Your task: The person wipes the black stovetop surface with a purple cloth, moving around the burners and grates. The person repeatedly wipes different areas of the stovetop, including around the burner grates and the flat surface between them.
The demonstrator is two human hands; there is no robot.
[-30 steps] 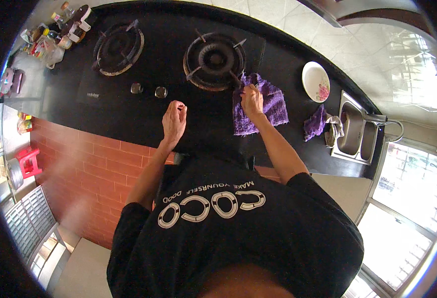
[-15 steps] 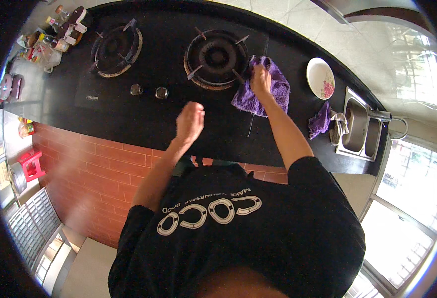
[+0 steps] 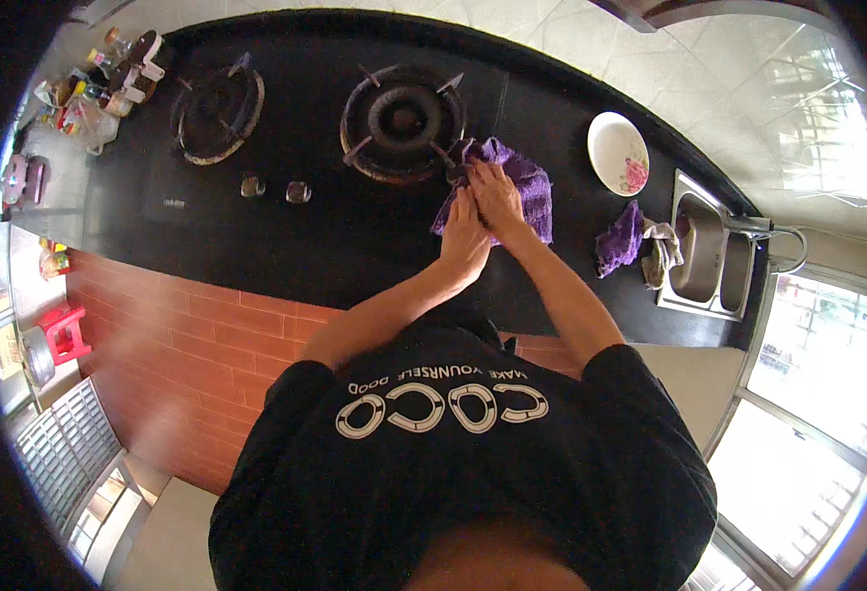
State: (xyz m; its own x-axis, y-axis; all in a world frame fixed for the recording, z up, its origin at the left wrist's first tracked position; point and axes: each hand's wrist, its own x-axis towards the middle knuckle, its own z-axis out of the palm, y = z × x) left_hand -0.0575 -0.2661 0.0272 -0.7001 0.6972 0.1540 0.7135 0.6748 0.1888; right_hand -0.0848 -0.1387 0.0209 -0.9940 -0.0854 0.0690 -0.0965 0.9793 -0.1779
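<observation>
A crumpled purple cloth (image 3: 535,205) lies on the black countertop, against the lower right side of the right gas burner (image 3: 404,120). My right hand (image 3: 497,200) is on top of the cloth, its fingers closed on the part nearest the burner. Beside it, touching it, my left hand (image 3: 465,234) closes its fingers on the cloth's left part. The fingertips of both hands are partly hidden in the folds.
A second burner (image 3: 219,113) and two control knobs (image 3: 298,191) are to the left. Bottles and jars (image 3: 108,84) crowd the far left corner. Rightward are a white flowered bowl (image 3: 612,148), another purple cloth (image 3: 618,241), a greyish rag (image 3: 660,258) and a double sink (image 3: 699,246).
My left hand has moved right, from above the counter's front to the cloth beside my right hand. The cloth's near edge has been drawn up and bunched somewhat. The view has shifted slightly.
</observation>
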